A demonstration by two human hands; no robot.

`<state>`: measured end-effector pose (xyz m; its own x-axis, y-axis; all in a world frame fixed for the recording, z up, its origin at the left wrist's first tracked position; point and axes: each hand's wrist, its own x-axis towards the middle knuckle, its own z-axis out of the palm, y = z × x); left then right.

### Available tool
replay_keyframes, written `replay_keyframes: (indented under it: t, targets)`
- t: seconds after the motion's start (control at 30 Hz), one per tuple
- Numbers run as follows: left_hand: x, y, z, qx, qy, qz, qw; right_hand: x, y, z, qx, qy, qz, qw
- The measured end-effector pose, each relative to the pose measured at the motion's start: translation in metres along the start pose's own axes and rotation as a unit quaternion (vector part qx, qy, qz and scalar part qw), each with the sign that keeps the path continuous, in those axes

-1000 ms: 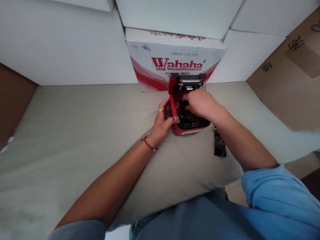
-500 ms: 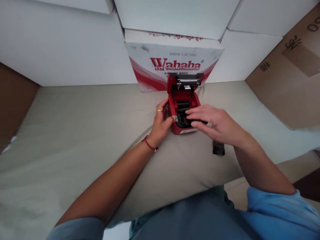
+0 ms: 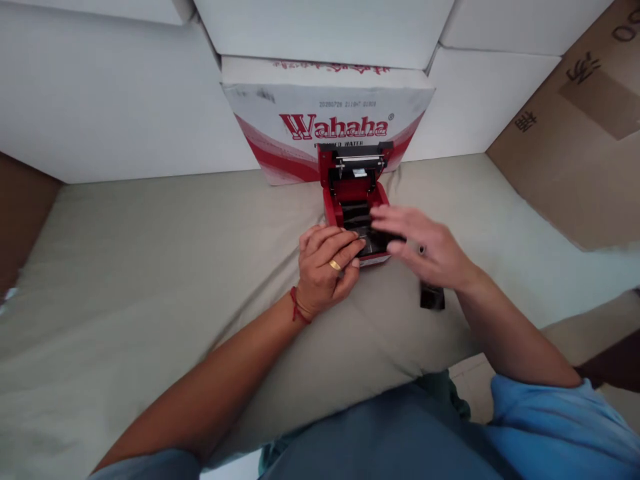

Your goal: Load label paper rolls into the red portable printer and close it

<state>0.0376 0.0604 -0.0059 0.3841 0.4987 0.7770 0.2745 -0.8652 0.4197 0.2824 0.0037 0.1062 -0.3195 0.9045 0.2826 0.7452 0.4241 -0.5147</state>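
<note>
A small red label printer (image 3: 330, 208) stands with its lid (image 3: 326, 167) up, and its black inside faces me. My left hand (image 3: 327, 263) lies over its front left edge, bent fingers close together, fingertips on the black film-like material (image 3: 373, 241) inside, thumb lower at the front. My right hand (image 3: 423, 243) hovers over the printer's right side, fingers stretched out and blurred by motion. A dark strip shows between its thumb and fingers; I cannot tell whether it is held. Below this hand, a shiny black piece (image 3: 433, 296) lies on the cloth.
A white and red Wahaha water carton (image 3: 270, 133) stands right behind the printer. White boxes (image 3: 125, 100) line the back, and a brown carton (image 3: 575, 167) stands at the right. The greenish-grey cloth (image 3: 150, 267) is wrinkled around the printer.
My left hand has moved from the printer's left side onto its front edge, fingers now over the inside. My right hand stays near the right side. The view has shifted slightly.
</note>
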Motion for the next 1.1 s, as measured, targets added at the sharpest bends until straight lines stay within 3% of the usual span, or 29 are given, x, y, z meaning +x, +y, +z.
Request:
replay_keyframes:
  t: [0.1, 0.13, 0.23, 0.33, 0.4, 0.5, 0.67, 0.83, 0.97, 1.1]
  targets:
    - [-0.003, -0.003, 0.001, 0.02, 0.007, 0.002, 1.0, 0.04, 0.033, -0.002, 0.0, 0.173, 0.073, 0.982]
    - [-0.003, -0.004, 0.001, 0.019, 0.006, 0.005, 1.0, 0.056, 0.047, -0.001, 0.006, 0.204, 0.08, 0.976]
    - [-0.005, -0.006, -0.001, 0.005, -0.008, 0.01, 1.0, 0.102, 0.078, 0.007, 0.066, 0.214, 0.076, 0.972]
    - [-0.006, -0.008, -0.002, 0.004, -0.013, 0.001, 1.0, 0.116, 0.071, 0.01, 0.08, 0.182, 0.072, 0.977]
    - [-0.006, -0.007, -0.001, 0.015, -0.001, -0.009, 1.0, 0.103, 0.051, 0.01, 0.06, 0.184, 0.071, 0.979]
    - [-0.006, -0.006, 0.0, 0.036, 0.033, 0.001, 0.999, 0.061, 0.025, 0.013, 0.054, 0.194, 0.064, 0.977]
    - [-0.004, -0.006, 0.004, 0.043, 0.03, 0.013, 0.999, -0.001, 0.018, 0.031, 0.021, 0.112, 0.035, 0.993]
    - [-0.001, -0.011, 0.005, -0.01, 0.061, 0.033, 0.998, -0.007, 0.016, 0.045, -0.031, 0.126, 0.027, 0.991]
    - [0.005, -0.013, -0.004, -0.051, 0.038, -0.048, 0.997, -0.004, 0.016, 0.052, -0.048, 0.159, 0.006, 0.986]
    - [0.014, -0.009, -0.015, -0.067, 0.026, -0.098, 0.993, -0.008, 0.014, 0.054, -0.09, 0.143, 0.007, 0.986]
